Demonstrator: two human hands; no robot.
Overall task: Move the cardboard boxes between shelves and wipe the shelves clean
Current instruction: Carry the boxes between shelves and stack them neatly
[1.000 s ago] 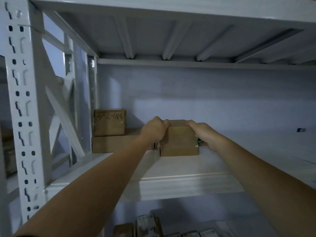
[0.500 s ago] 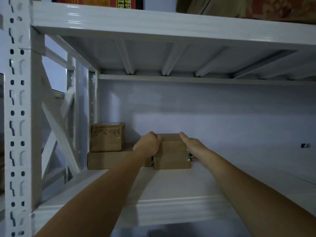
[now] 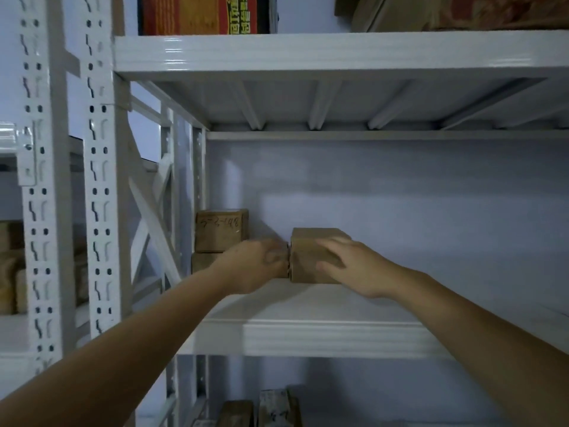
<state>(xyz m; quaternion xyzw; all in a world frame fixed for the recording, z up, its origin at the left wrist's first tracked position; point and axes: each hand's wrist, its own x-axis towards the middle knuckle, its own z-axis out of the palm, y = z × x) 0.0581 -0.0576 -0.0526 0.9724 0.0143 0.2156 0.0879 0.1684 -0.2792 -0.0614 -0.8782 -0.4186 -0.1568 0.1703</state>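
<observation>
While the small brown cardboard box [image 3: 311,257] sits on the white metal shelf [image 3: 308,337], my right hand [image 3: 354,266] lies on its near face, fingers straight. My left hand [image 3: 255,266], blurred, touches its left side; grasp unclear. A labelled cardboard box [image 3: 221,230] is stacked far left.

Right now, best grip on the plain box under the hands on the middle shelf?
Probably its two side faces, one hand per side, coming from the open front. The plain box sits square on the shelf with its right side clear; the left hand is at its left face, the right hand lies across its front. The labelled box stands apart.
</observation>
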